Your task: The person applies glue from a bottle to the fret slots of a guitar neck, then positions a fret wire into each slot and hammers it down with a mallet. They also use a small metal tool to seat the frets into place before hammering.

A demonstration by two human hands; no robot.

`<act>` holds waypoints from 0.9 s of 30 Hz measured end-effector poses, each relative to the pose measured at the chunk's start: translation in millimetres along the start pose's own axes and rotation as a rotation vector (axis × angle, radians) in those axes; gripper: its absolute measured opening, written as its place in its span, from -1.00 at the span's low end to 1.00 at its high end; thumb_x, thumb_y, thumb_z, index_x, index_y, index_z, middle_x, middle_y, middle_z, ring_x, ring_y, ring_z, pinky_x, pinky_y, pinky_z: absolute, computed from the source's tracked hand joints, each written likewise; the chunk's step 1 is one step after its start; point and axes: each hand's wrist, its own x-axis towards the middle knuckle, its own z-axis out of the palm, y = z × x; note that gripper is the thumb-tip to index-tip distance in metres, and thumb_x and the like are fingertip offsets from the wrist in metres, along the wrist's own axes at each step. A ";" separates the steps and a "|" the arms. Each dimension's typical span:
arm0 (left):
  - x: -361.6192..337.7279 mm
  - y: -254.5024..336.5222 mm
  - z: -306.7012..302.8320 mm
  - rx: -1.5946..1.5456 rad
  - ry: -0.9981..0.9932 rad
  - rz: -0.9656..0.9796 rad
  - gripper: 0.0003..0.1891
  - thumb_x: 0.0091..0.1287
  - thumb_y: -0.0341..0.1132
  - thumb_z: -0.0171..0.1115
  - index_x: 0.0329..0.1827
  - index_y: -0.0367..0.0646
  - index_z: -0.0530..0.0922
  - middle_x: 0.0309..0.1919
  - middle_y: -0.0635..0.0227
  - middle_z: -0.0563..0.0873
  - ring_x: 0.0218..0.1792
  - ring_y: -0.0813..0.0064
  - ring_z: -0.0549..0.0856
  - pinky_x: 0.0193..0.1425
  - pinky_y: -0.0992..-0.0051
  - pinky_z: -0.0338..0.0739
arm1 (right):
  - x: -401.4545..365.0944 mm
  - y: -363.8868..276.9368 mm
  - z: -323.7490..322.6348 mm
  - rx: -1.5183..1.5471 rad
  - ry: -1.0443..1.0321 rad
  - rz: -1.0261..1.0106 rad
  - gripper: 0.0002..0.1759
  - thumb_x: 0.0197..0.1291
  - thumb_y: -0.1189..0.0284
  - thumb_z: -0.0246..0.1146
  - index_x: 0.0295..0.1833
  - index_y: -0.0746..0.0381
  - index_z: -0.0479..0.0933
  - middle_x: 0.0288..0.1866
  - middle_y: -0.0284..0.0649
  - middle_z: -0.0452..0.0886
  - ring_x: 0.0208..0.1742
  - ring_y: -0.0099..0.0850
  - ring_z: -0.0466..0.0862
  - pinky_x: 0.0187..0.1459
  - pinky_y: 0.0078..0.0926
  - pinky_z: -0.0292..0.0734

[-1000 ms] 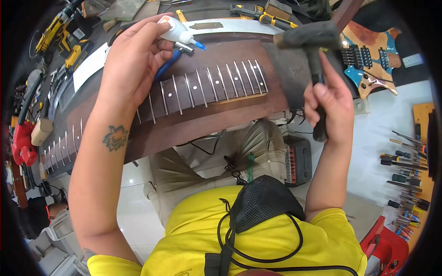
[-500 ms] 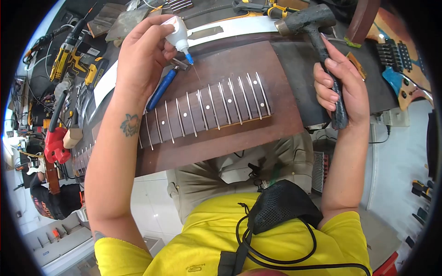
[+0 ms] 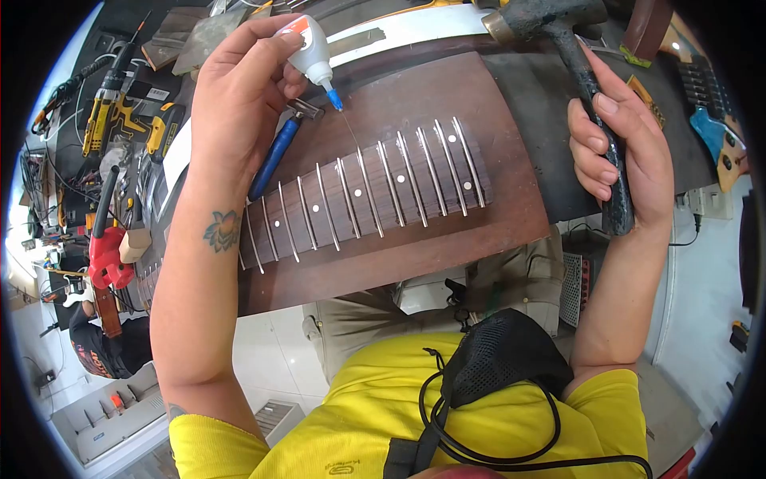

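My left hand (image 3: pixel 247 76) grips a white glue bottle (image 3: pixel 313 57), tilted down, with a blue nozzle and thin needle. The needle's end meets or hovers just above the far end of a metal fret on the dark wooden fretboard (image 3: pixel 381 188); contact is hard to tell. Frets stick out past both edges of the fretboard, which has white dot inlays. Raised at the right, my right hand (image 3: pixel 626 152) is wrapped round the black handle of a hammer (image 3: pixel 550 20). Beside my left wrist lies a blue-handled tool (image 3: pixel 275 156) with a metal head, partly hidden.
Under the fretboard is a brown board (image 3: pixel 431 92) on the dark bench. A yellow-black drill (image 3: pixel 104 120) and a red tool (image 3: pixel 110 259) sit at the left. A white strip (image 3: pixel 431 36) runs behind, and part of a guitar (image 3: pixel 710 128) shows at the far right.
The needle has come to the far end of a fret, from a short distance off. The hammer remains raised in my right hand. The whole view has shifted slightly.
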 end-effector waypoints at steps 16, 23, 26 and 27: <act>-4.5 1.7 2.9 0.046 -0.040 0.025 -0.66 0.48 -0.44 0.27 0.26 -0.39 0.63 -0.23 0.38 0.74 -0.37 0.70 0.63 -0.24 0.63 0.52 | 0.1 0.5 1.5 0.002 0.003 -0.002 -0.32 0.59 0.39 -0.01 0.73 0.29 0.03 -0.36 -0.32 0.31 -0.66 -0.72 0.25 -0.71 -0.76 0.26; -13.4 7.8 11.5 0.084 -0.114 0.043 -0.67 0.49 -0.43 0.24 0.25 -0.38 0.65 -0.20 0.36 0.75 -0.35 0.72 0.61 -0.26 0.66 0.51 | 0.3 0.5 3.0 -0.004 0.016 -0.008 -0.32 0.60 0.40 -0.02 0.72 0.30 0.04 -0.36 -0.32 0.31 -0.66 -0.72 0.25 -0.71 -0.76 0.26; -15.4 8.7 12.4 0.119 -0.123 0.079 -0.67 0.49 -0.44 0.23 0.25 -0.38 0.64 -0.17 0.35 0.75 -0.34 0.72 0.59 -0.27 0.66 0.48 | 0.3 -0.2 4.0 -0.005 0.006 -0.002 -0.33 0.60 0.40 -0.03 0.72 0.30 0.04 -0.36 -0.32 0.31 -0.66 -0.73 0.24 -0.71 -0.76 0.25; -17.0 8.8 13.0 0.118 -0.123 0.078 -0.67 0.49 -0.44 0.23 0.25 -0.38 0.64 -0.17 0.35 0.75 -0.34 0.72 0.59 -0.27 0.66 0.48 | 0.3 -0.1 4.4 -0.008 0.010 -0.002 -0.33 0.60 0.40 -0.03 0.72 0.30 0.04 -0.36 -0.33 0.31 -0.66 -0.73 0.24 -0.71 -0.76 0.25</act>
